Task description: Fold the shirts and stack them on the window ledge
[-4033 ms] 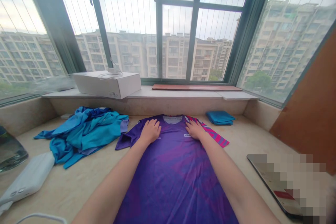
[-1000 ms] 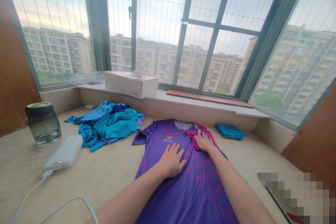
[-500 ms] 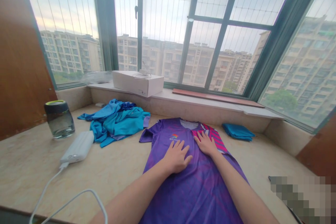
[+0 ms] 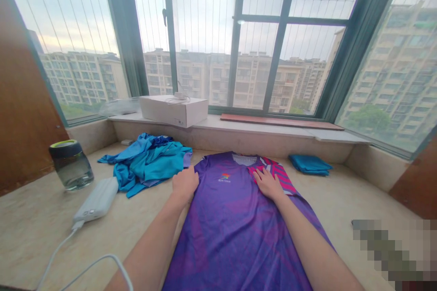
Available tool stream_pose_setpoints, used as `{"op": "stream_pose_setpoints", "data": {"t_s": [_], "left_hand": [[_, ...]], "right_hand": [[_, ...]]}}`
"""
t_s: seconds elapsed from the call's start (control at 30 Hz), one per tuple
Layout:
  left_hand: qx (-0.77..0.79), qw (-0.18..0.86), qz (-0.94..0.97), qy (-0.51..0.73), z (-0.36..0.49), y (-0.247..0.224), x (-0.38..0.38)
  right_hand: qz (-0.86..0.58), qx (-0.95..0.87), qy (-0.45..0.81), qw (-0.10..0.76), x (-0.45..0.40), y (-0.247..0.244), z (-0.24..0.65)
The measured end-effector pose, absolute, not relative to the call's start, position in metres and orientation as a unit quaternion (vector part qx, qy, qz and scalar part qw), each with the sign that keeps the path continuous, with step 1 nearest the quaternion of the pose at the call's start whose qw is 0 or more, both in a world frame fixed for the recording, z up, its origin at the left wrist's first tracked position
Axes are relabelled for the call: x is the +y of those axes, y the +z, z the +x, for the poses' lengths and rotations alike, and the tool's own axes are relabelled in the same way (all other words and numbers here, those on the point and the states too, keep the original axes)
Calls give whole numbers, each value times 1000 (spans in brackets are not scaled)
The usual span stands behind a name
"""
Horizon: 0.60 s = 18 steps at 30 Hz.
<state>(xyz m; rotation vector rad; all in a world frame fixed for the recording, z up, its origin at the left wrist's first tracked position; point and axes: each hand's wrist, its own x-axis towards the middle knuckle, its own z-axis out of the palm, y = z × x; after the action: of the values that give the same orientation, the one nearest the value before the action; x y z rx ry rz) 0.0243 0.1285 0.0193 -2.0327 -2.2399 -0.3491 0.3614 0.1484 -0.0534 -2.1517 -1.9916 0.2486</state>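
Note:
A purple shirt (image 4: 235, 223) with a small chest logo and a pink-striped shoulder lies spread out, collar toward the window. My left hand (image 4: 185, 185) is closed at the shirt's left sleeve, its fingers curled over the edge and hiding most of that sleeve. On the pink-striped side of the chest, my right hand (image 4: 268, 183) lies flat with its fingers spread. A heap of crumpled blue and teal clothing (image 4: 153, 159) sits just beyond my left hand. Farther right is a folded teal cloth (image 4: 310, 164).
At the left stand a water bottle (image 4: 71, 166) and a white power bank (image 4: 96, 200) with a cable. On the window sill are a white box (image 4: 173, 111) and a reddish board (image 4: 280, 122). A pixelated patch covers the lower right.
My left hand has moved left from the shirt's chest to its sleeve, and its fingers have closed. My right hand stays on the chest. The view has shifted slightly.

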Motion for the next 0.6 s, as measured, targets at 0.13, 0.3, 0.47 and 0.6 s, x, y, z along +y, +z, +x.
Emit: {"op": "stream_pose_setpoints", "data": {"t_s": [0.13,0.3,0.47,0.6], "left_hand": [[-723,39,-678,-128,25,11,134],[-702,42,-696,-148,22,0,144],[-652,65,-731,-189,29,-4,152],[-456,16,-858,-236,47,2,138]], "right_hand": [[-722,-678,81,112,147,-52,361],[-704,-696,78,122,144,-50,362],[-706,-692,81,128,144,-50,363],[-707,-690,80,131,145,-49,362]]}}
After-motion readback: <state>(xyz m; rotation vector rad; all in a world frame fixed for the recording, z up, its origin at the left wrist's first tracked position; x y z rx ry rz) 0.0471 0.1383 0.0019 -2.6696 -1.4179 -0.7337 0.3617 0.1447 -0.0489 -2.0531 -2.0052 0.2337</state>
